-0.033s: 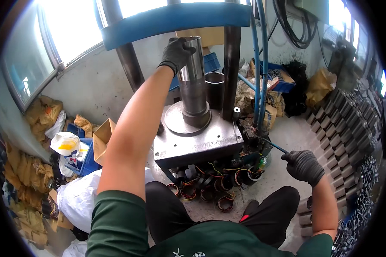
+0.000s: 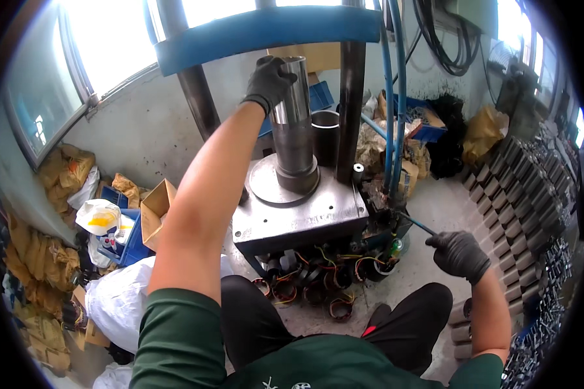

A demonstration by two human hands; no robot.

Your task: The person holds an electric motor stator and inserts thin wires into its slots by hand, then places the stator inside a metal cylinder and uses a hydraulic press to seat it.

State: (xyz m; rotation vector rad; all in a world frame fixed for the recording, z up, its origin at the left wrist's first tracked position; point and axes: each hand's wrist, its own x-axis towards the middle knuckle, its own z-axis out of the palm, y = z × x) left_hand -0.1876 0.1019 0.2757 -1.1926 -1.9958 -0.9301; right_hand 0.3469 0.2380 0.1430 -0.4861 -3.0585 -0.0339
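A steel cylinder (image 2: 294, 123) stands upright on the round base of a grey press table (image 2: 305, 217), under a blue crossbeam (image 2: 266, 32). My left hand (image 2: 269, 83), in a black glove, grips the cylinder near its top. Lower right, my gloved right hand (image 2: 459, 254) is closed around the thin blue lever (image 2: 416, 223) that sticks out from the press's side. A second, shorter metal ring (image 2: 324, 133) sits behind the cylinder.
Several wound coils with coloured wires (image 2: 318, 282) lie on the floor below the press table. Rows of dark metal stacks (image 2: 529, 194) line the right side. Cardboard boxes (image 2: 156, 211), a blue crate (image 2: 124, 243) and sacks (image 2: 52, 259) crowd the left.
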